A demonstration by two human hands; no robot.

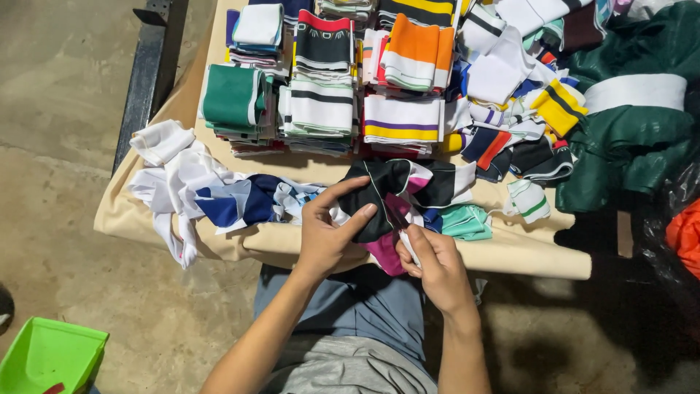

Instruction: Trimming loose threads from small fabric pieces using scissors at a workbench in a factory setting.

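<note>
— Where are our hands?
— At the table's near edge. Our left hand (328, 237) pinches the black fabric piece (379, 197) between thumb and fingers; our right hand (435, 264) grips its pink underside just beside, the two hands close together.
— And containers?
— We see a green plastic bin (49, 357) on the floor at lower left, something small and red inside; we cannot tell what.
— The rest?
— Folded striped knit stacks (321, 95) fill the far side of the beige-covered table (510, 252), loose white and blue pieces (211, 193) near its left edge.
</note>
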